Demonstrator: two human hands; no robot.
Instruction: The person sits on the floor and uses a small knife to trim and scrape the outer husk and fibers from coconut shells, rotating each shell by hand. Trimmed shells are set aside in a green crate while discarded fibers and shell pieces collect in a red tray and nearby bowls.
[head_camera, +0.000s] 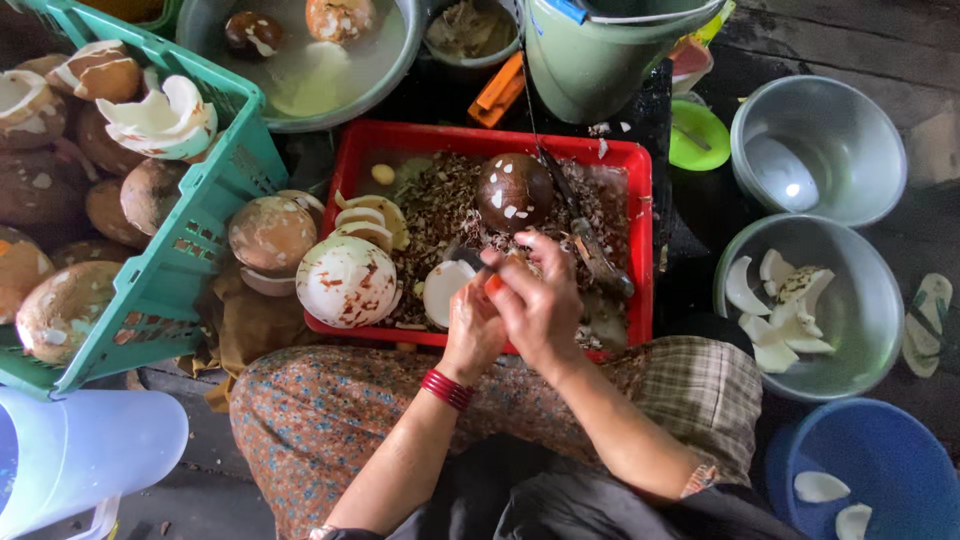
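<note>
Over the red tray (640, 250), at about 6 o'clock of its floor, both hands meet above the near rim. The left hand (472, 330) cups a white coconut piece (443, 290), its grip curled round the piece's right edge. The right hand (540, 300) sits just at 3 o'clock of that piece, fingers pressed together on an orange-handled peeler (492, 283) touching it. A brown coconut (514, 190) lies at 12 o'clock of the hands, brown shavings (440, 215) between. Little open room: a peeled coconut half (346, 282) crowds 9 o'clock, a green crate (170, 270) beyond; a bowl of white pieces (860, 320) stands at 3 o'clock.
</note>
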